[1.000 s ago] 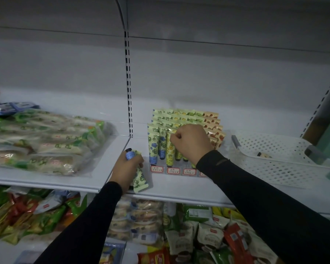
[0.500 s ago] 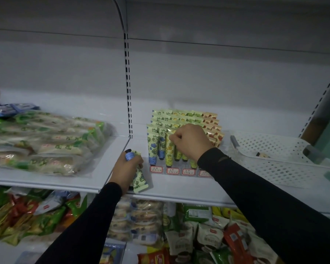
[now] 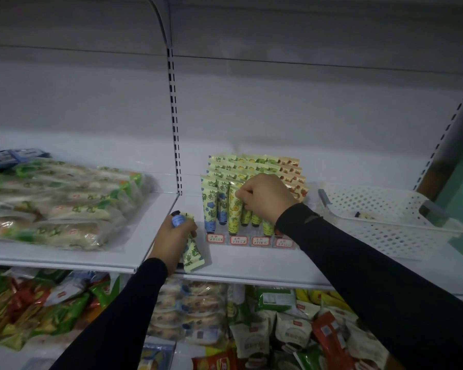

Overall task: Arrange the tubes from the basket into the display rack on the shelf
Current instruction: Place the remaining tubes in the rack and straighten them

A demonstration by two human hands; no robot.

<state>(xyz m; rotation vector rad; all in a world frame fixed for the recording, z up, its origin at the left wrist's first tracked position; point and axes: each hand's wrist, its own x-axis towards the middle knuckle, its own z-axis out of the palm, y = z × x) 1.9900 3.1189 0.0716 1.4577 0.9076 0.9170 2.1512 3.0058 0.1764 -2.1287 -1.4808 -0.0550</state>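
Observation:
A clear stepped display rack point(image 3: 251, 241) stands on the white shelf point(image 3: 251, 271), filled with several upright patterned tubes point(image 3: 209, 204), caps down. My right hand point(image 3: 265, 198) is curled over the rack's front row and pinches a green tube there, mostly hidden behind my fingers. My left hand point(image 3: 173, 236) rests on the shelf left of the rack and grips a blue-capped tube point(image 3: 191, 252), cap up, flat end toward the shelf edge. The white perforated basket point(image 3: 385, 231) sits at the right with one small item inside.
Bagged foods in clear wrap point(image 3: 56, 206) lie on the shelf at the left, past the slotted upright point(image 3: 174, 121). Snack packets point(image 3: 251, 329) crowd the lower shelf below my arms. A grey shelf back wall rises behind the rack.
My right hand has slid slightly left and lower over the rack's front row. My left hand stays put with its tube.

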